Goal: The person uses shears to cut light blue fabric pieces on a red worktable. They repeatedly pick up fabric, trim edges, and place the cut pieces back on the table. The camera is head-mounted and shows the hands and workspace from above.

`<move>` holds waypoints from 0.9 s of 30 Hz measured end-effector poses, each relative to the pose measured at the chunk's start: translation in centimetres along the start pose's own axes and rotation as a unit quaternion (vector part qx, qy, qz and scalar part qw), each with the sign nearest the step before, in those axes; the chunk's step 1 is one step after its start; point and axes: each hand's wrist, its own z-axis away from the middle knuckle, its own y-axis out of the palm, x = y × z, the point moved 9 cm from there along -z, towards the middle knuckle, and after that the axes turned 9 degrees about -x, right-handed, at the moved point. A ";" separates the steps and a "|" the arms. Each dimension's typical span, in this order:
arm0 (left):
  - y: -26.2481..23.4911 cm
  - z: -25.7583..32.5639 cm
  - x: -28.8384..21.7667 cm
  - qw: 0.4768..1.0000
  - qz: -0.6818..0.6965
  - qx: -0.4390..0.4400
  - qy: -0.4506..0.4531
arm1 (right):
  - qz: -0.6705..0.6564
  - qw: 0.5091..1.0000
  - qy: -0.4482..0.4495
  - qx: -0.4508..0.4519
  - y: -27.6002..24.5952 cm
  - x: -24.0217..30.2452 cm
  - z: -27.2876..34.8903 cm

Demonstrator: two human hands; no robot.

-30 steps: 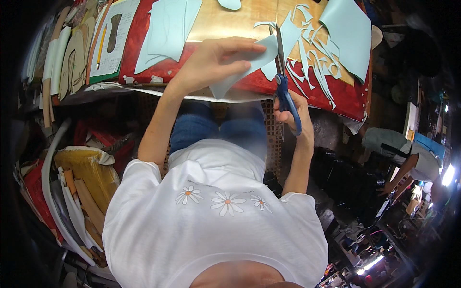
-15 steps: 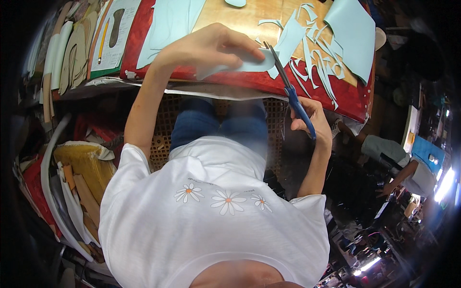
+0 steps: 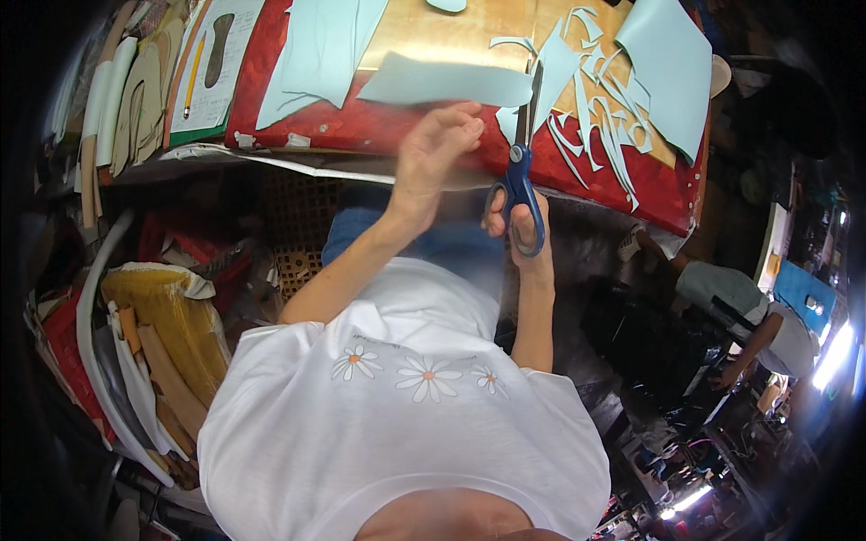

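My right hand (image 3: 525, 225) grips blue-handled scissors (image 3: 517, 176) by the finger loops, blades pointing away from me and slightly apart. Beside the blades lies the right end of a long pale-blue sheet piece (image 3: 437, 83), slightly blurred, over the board and the red table edge. My left hand (image 3: 438, 158) is just below that piece with its fingers loosely bent; nothing shows in them. Right of the blades, thin pale-blue offcuts (image 3: 603, 108) are scattered in curled strips.
Larger pale-blue sheets (image 3: 320, 59) (image 3: 667, 68) flank the tan board (image 3: 419, 41) on the red table (image 3: 253, 77). A pencil (image 3: 193, 77) and a dark sole-shaped piece (image 3: 219, 50) rest on written paper. Rolled materials (image 3: 158, 338) stand lower left. Another person (image 3: 731, 293) is at the right.
My left hand has let go of the pale-blue piece and drawn back toward me. The scissors have turned more upright, and my right hand has shifted left and nearer.
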 end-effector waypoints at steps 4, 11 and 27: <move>1.6 -0.5 1.1 0.979 0.190 0.019 -0.072 | -0.002 1.000 -0.006 -0.010 0.6 -0.4 0.9; 2.8 -1.7 -3.6 0.981 -0.094 0.020 0.168 | 0.116 0.991 -0.005 -0.073 0.1 -0.3 1.9; 2.3 -2.3 -5.7 0.945 -0.203 0.101 0.235 | 0.198 0.979 0.001 -0.048 -0.6 2.1 1.1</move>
